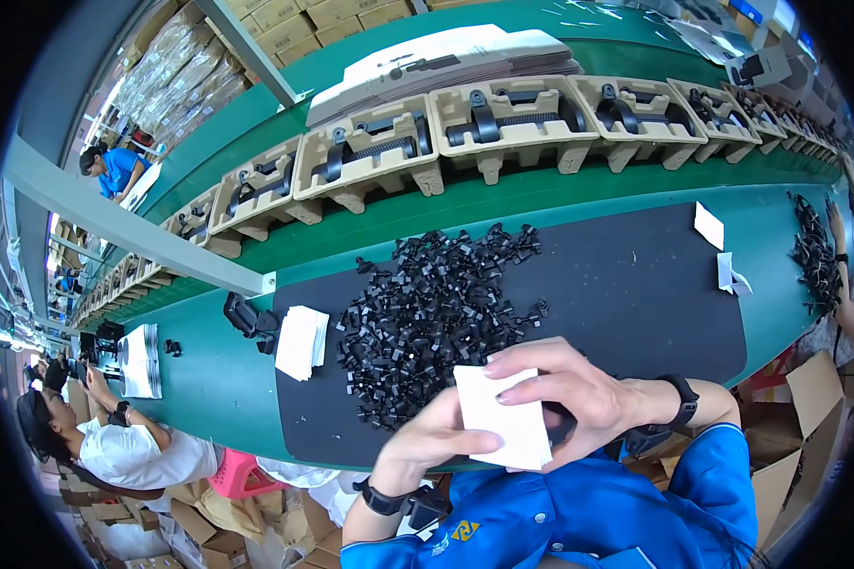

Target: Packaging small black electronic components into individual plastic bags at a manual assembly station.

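Note:
A stack of small white paper sheets [508, 431] is held between both hands over the near edge of the dark mat. My left hand [434, 431] grips its left side, thumb lying across the lower front. On the right, my right hand [584, 394] wraps its fingers over the top and right edge of the stack. Just beyond the hands lies a big heap of small black plastic parts [427, 313], too jumbled to tell their kind. Left of the heap, another pile of white sheets [301, 343] rests on the mat's edge.
Moulded pulp trays [512, 147] holding black parts line the green belt behind the dark mat [636, 294]. A grey metal post [142, 218] crosses at left, near a black plastic piece [247, 315]. Co-workers sit at both ends; open cardboard boxes [811, 408] stand at right.

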The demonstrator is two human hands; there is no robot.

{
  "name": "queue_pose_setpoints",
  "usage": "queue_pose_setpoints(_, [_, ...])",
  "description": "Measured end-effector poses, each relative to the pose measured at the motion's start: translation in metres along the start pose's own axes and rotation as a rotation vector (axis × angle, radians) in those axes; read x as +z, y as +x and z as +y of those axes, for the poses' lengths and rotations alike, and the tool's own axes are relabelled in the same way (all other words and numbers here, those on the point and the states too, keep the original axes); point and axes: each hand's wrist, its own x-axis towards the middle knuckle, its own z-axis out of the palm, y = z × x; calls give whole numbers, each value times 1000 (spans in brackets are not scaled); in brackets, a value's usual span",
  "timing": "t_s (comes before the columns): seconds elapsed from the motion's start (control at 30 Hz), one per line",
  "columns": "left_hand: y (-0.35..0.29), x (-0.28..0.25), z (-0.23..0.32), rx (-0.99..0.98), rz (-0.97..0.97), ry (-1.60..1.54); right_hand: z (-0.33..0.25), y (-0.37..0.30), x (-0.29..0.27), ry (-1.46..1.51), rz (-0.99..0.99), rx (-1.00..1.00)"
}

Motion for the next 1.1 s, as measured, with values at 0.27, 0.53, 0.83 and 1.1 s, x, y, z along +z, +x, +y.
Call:
queue_pose_setpoints(0.27, [16, 14, -12, -152, 318, 83, -11, 14, -5, -625, -102, 214])
queue_pose_setpoints(0.53, [18, 15, -14, -45, 391, 111, -1, -4, 7, -983, -1, 7])
queue_pose_setpoints(0.83, [9, 21, -8, -123, 322, 20, -8, 1, -4, -579, 8, 68])
queue_pose_setpoints(1.1, [-9, 14, -13, -172, 208, 427, -27, 3, -17, 111, -323, 535])
